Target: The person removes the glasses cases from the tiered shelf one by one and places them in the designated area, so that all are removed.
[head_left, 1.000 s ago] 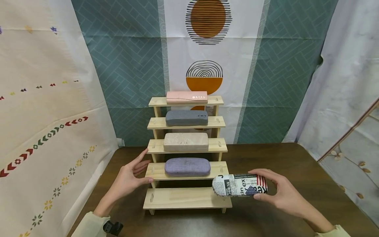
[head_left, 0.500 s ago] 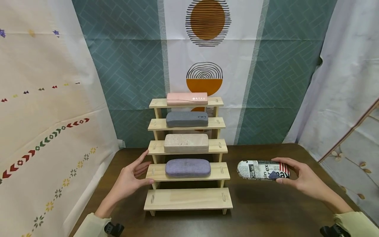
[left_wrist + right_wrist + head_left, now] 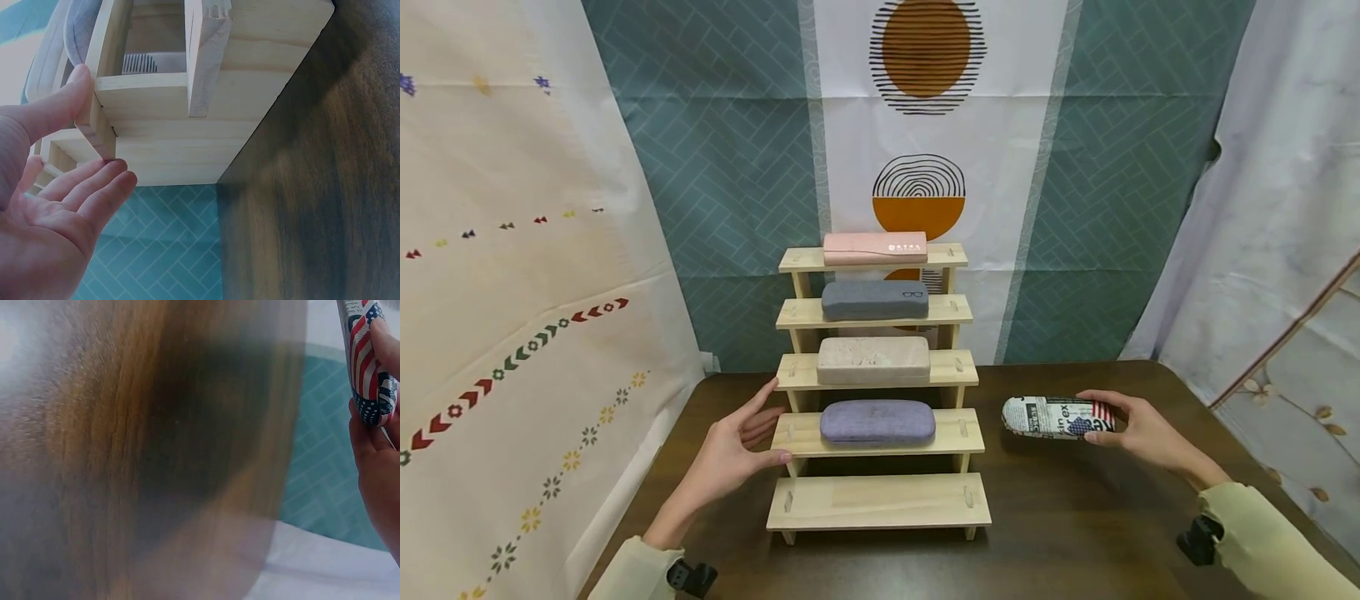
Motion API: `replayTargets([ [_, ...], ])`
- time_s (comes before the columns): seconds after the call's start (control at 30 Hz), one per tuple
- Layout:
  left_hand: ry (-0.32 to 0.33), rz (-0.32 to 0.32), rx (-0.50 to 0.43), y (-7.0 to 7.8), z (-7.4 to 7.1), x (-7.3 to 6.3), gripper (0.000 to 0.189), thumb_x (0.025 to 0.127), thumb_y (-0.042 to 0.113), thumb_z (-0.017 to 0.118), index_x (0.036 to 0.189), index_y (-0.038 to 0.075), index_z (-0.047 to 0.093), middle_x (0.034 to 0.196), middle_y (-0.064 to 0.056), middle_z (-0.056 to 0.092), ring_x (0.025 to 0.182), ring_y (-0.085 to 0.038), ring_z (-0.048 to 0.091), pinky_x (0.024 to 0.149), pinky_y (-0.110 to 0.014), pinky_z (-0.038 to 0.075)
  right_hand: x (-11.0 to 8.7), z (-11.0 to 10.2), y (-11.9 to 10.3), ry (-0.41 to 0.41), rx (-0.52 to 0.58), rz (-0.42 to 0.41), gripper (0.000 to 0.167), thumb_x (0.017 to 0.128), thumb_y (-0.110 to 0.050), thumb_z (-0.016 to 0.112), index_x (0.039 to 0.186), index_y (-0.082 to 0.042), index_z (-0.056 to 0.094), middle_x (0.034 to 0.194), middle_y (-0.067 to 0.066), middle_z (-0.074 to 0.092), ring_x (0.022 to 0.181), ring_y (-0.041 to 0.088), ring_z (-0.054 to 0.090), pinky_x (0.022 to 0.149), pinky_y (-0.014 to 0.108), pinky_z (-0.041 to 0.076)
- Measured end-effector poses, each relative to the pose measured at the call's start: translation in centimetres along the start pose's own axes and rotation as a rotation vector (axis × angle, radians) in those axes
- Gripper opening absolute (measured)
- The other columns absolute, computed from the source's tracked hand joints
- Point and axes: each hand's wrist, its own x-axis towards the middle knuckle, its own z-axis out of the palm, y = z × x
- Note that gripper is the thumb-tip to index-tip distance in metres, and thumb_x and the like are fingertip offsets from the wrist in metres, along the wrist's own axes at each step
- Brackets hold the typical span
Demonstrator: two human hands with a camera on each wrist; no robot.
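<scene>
The dark table (image 3: 1075,525), cut off at its near edge, bears one five-tier wooden stand (image 3: 880,504), four cases (image 3: 877,422) ranged singly on its upper tiers. My left hand (image 3: 730,446), fingers spread, touches the stand; my right hand (image 3: 1138,429), some fingers hidden, grips a newsprint-patterned case (image 3: 1048,417) right of it, table contact unclear.

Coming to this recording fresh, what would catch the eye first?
Probably the stepped wooden rack in the middle, with one case on each of its four upper shelves. To its right, the right hand grips a newsprint-patterned case over the table. Above, a large orange disc stands out on the cloth behind.
</scene>
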Motion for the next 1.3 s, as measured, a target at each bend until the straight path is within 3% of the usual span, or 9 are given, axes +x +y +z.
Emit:
replayTargets([
  [0.33,-0.004,0.009,-0.006,-0.2,0.1,0.1,0.107,0.080,0.003,0.093,0.167,0.028,0.035,0.142,-0.027,0.061,0.130,-0.042,0.061,0.101,-0.052,0.054,1.9,0.7,2.9,-0.032,0.022,0.113,0.065,0.088,-0.008,0.087,0.144,0.007,0.057,0.121,0.020,0.066,0.096,0.021,0.061,0.075,0.023,0.053],
  [0.57,0.002,0.018,0.006,-0.1,-0.2,0.3,0.107,0.080,0.005,0.093,0.167,0.027,0.035,0.142,-0.028,0.060,0.129,-0.041,0.061,0.101,-0.047,0.055,3.7,1.4,4.3,-0.032,0.044,0.129,0.064,0.089,-0.007,0.085,0.144,0.010,0.056,0.124,0.024,0.065,0.097,0.025,0.060,0.074,0.024,0.053],
  [0.8,-0.005,0.003,-0.005,0.0,-0.3,0.6,0.108,0.080,0.004,0.093,0.167,0.030,0.035,0.143,-0.028,0.059,0.131,-0.041,0.060,0.102,-0.050,0.053,5.4,1.5,4.8,-0.056,0.021,0.163,0.065,0.090,-0.008,0.085,0.146,0.009,0.055,0.128,0.027,0.062,0.102,0.030,0.058,0.077,0.025,0.052],
  [0.9,-0.002,-0.001,-0.011,-0.1,-0.3,0.6,0.108,0.079,0.003,0.093,0.166,0.031,0.036,0.143,-0.028,0.059,0.131,-0.040,0.060,0.102,-0.050,0.053,5.9,1.4,5.3,-0.073,-0.002,0.165,0.066,0.091,-0.009,0.084,0.147,0.008,0.054,0.133,0.030,0.059,0.104,0.031,0.057,0.079,0.025,0.051],
  [1.13,0.000,-0.001,0.003,-0.4,-0.1,0.5,0.108,0.079,0.005,0.093,0.166,0.032,0.035,0.143,-0.027,0.060,0.130,-0.040,0.060,0.102,-0.047,0.054,6.0,1.5,6.4,-0.100,-0.051,0.121,0.063,0.090,-0.010,0.085,0.143,0.008,0.057,0.134,0.032,0.059,0.106,0.033,0.057,0.087,0.042,0.052],
  [1.3,0.003,-0.012,0.010,-0.4,-0.1,0.3,0.109,0.079,0.004,0.094,0.167,0.031,0.034,0.143,-0.027,0.060,0.130,-0.039,0.060,0.102,-0.047,0.054,6.1,1.7,6.6,-0.101,-0.064,0.105,0.062,0.089,-0.009,0.085,0.143,0.007,0.058,0.134,0.031,0.059,0.108,0.033,0.056,0.088,0.037,0.050],
])
